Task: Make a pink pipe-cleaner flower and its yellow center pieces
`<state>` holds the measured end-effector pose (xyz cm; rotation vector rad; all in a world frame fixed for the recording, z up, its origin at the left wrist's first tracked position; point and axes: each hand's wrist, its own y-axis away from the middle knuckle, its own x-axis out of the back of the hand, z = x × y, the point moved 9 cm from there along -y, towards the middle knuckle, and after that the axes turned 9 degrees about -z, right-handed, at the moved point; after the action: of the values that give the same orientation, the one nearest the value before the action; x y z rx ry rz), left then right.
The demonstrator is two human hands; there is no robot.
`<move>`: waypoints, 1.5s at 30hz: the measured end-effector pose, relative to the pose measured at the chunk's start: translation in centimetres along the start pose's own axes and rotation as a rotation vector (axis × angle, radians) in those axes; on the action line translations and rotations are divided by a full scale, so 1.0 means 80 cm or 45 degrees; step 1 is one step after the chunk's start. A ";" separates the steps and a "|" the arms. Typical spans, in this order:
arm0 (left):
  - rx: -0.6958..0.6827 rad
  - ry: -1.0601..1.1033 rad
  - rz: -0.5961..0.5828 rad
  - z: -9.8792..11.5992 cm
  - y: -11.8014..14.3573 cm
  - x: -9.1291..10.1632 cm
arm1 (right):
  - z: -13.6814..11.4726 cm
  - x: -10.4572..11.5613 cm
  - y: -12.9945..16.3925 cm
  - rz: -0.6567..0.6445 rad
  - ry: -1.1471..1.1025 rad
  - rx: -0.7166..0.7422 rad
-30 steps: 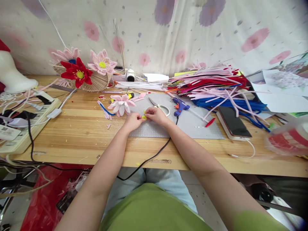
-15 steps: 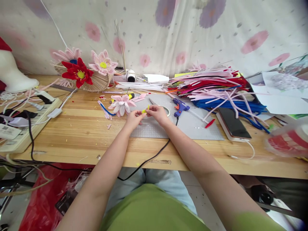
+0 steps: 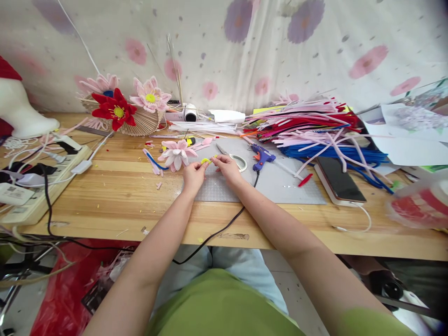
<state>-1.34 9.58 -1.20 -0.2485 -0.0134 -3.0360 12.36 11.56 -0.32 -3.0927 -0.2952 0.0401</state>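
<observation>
Both your bare forearms reach forward over the near edge of the bench and converge toward its middle. Your left hand (image 3: 192, 173) is curled, thumb and fingertips pinched together at its far end. Your right hand (image 3: 227, 168) sits just beside it, knuckles up, fingers bent and pinched likewise. The fingertips of the two hands nearly meet.

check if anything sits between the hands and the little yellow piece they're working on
Nothing visible does. The left hand and right hand both pinch the small yellow piece directly, above the grey cutting mat. The pink flower lies just left of it, the scissors just right, both apart.
</observation>
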 end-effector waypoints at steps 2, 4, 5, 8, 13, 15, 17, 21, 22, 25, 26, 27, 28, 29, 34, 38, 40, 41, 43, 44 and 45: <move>-0.009 -0.024 -0.049 0.001 -0.001 -0.004 | 0.000 0.006 -0.002 0.025 0.080 0.020; -0.003 -0.036 -0.112 0.004 0.000 -0.009 | -0.005 0.011 -0.001 0.061 0.195 0.064; 0.016 -0.036 -0.146 0.005 0.000 -0.011 | -0.009 0.012 0.000 0.076 0.267 0.096; 0.107 -0.006 -0.284 0.003 0.002 -0.017 | -0.027 0.009 0.004 0.057 0.498 0.197; 0.123 -0.187 -0.567 -0.008 0.001 -0.025 | -0.034 -0.014 0.004 -0.268 0.790 0.195; 0.060 -0.354 -0.643 -0.011 0.000 -0.028 | -0.030 -0.017 0.004 -0.409 0.802 0.163; -0.013 -0.504 -0.690 -0.010 -0.001 -0.030 | -0.019 -0.018 0.004 -0.543 0.718 0.081; -0.077 -0.580 -0.745 -0.005 0.001 -0.034 | 0.000 -0.020 0.008 -0.733 0.556 -0.069; -0.053 -0.532 -0.736 -0.004 0.002 -0.034 | 0.000 -0.020 0.008 -0.730 0.554 -0.056; 0.062 -0.238 -0.615 0.001 0.003 -0.027 | -0.009 -0.013 0.002 -0.555 0.598 0.042; 0.099 -0.114 -0.567 0.003 0.004 -0.025 | -0.014 -0.009 0.000 -0.462 0.618 0.076; 0.133 0.002 -0.530 0.004 0.006 -0.024 | -0.019 -0.006 -0.001 -0.368 0.644 0.108; 0.162 0.103 -0.498 0.005 0.007 -0.023 | -0.025 -0.003 -0.001 -0.275 0.677 0.138; 0.184 0.187 -0.469 0.006 0.008 -0.023 | -0.030 -0.002 0.000 -0.196 0.713 0.165; 0.213 0.376 -0.340 0.004 0.009 -0.022 | -0.042 -0.004 0.003 -0.031 0.808 0.216; 0.208 0.341 -0.230 0.002 0.007 -0.019 | -0.023 -0.007 -0.001 -0.129 0.542 0.075; 0.171 0.295 -0.154 0.002 0.007 -0.012 | -0.010 -0.014 -0.001 -0.239 0.321 -0.023; 0.131 0.242 -0.115 0.004 0.006 -0.008 | -0.006 -0.018 -0.001 -0.281 0.237 -0.049; 0.016 0.058 -0.040 0.010 0.004 0.001 | -0.003 -0.021 -0.001 -0.301 0.177 -0.054; -0.039 -0.051 -0.016 0.013 0.004 0.005 | -0.003 -0.021 -0.002 -0.282 0.202 -0.041; -0.077 -0.145 -0.007 0.014 0.003 0.006 | -0.004 -0.018 -0.003 -0.246 0.257 -0.017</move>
<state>-1.60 9.32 0.01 -0.4267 0.0696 -3.0267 10.89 11.47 0.03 -3.0311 -0.5838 -0.2778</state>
